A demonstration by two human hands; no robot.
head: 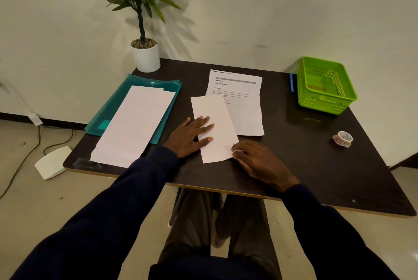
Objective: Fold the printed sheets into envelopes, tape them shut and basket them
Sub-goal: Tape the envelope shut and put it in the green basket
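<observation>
A folded white sheet (214,121) lies lengthwise on the dark table (305,166), its blank side up. My left hand (191,136) presses flat on the sheet's left edge with straight fingers. My right hand (257,162) touches the sheet's near right corner with its fingertips; whether they pinch the paper is not clear. A stack of printed sheets (242,99) lies just behind and partly under the folded one. A roll of patterned tape (343,138) sits at the right. The green basket (325,85) stands at the back right.
A teal plastic folder (113,112) at the left carries a pile of blank-side-up sheets (135,126). A potted plant (146,56) stands at the back left corner. A blue pen (291,82) lies beside the basket. A white device (53,162) rests on the floor.
</observation>
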